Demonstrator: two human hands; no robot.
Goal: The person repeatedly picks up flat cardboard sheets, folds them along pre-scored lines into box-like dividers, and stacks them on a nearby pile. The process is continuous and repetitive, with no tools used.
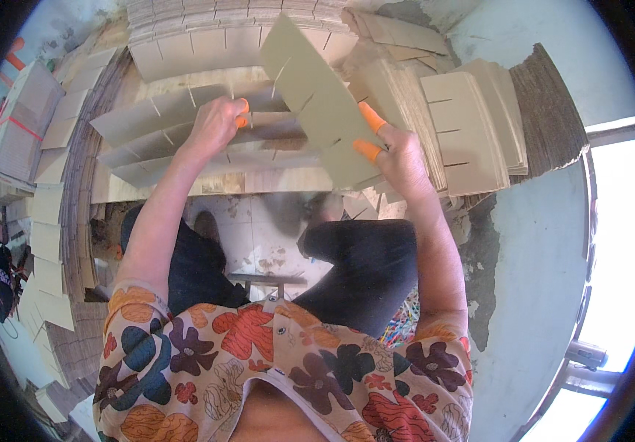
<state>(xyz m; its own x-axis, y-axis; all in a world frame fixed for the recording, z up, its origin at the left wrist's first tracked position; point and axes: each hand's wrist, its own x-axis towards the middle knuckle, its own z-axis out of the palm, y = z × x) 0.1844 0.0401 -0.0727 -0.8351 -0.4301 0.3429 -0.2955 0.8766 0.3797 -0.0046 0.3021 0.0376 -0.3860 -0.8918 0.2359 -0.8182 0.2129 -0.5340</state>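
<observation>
Orange covers sit on fingertips of both hands. My right hand grips a flat, slotted grey-brown cardboard divider near its lower right end, fingers on one face. The divider is raised and slants up to the left over the bench. My left hand is closed, its covered fingertips pinching at the upper edge of a standing cardboard strip. Several long slotted strips stand on edge there in rows, running left to right. Their right ends pass behind the raised divider.
Stacked slotted cardboard pieces lean at the right of the wooden bench. Another long stack lines its far side, and more cardboard piles run down the left. A pale wall bounds the right. My legs are below the bench edge.
</observation>
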